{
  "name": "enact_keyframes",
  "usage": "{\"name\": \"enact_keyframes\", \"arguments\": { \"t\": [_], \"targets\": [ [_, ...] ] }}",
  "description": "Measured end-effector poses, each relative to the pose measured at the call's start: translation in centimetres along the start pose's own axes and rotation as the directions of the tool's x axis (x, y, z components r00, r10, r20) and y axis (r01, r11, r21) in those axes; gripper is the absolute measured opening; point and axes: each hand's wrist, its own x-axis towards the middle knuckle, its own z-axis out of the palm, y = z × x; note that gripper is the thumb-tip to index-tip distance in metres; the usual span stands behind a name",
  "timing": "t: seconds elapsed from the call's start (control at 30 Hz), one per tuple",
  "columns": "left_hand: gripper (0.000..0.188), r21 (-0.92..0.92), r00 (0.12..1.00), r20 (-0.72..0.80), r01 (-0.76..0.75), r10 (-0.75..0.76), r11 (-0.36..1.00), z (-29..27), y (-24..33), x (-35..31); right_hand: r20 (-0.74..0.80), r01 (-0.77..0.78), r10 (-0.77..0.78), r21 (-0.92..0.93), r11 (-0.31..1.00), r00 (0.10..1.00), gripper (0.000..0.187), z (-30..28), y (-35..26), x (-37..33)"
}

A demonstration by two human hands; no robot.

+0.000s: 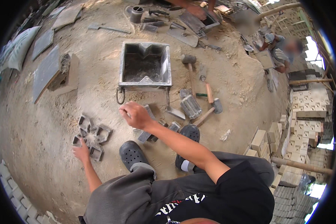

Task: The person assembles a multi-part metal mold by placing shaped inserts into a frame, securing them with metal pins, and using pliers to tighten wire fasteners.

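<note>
My left hand [81,151] reaches down to the ground at the left. Its fingers close on one small grey metal frame [77,140] in a ring-like cluster of several such frames [102,133]. In the middle, my right hand [136,115] is closed with curled fingers; whether anything is in them is hidden. Just beyond it stands a square metal mould box [145,84] with V-shaped notches inside its near and far walls and dark material on its bottom. A ring handle [120,96] hangs at its near left corner, close to my right fingertips.
Metal blocks [143,136] lie between my clogs [132,154], with a ribbed block [190,106], mallets [189,59] and a trowel [202,72] to the right. Sand [246,71] is heaped beyond. Another person's hands [198,13] work at a far box. Pale blocks [259,141] are stacked right.
</note>
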Motion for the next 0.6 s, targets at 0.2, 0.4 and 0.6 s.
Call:
{"name": "enact_keyframes", "arguments": {
  "t": [0.2,0.4,0.6],
  "targets": [
    [0.086,-0.238,0.983,0.103,0.172,-0.151,0.956,-2.2,1.7,-5.5,0.413,-0.362,0.404,-0.179,0.915,0.817,0.041,10.7,-0.1,1.1],
    [0.067,-0.48,0.963,0.163,0.268,-0.215,0.836,-1.4,0.4,-3.9,0.489,-0.461,0.475,-0.158,0.873,0.732,0.043,14.0,-1.0,0.7],
    [0.053,-0.515,0.942,0.215,0.333,-0.257,0.79,-1.1,0.7,-3.4,0.379,-0.468,0.511,-0.206,0.859,0.771,0.044,15.2,-2.3,-0.4]
  ]
}}
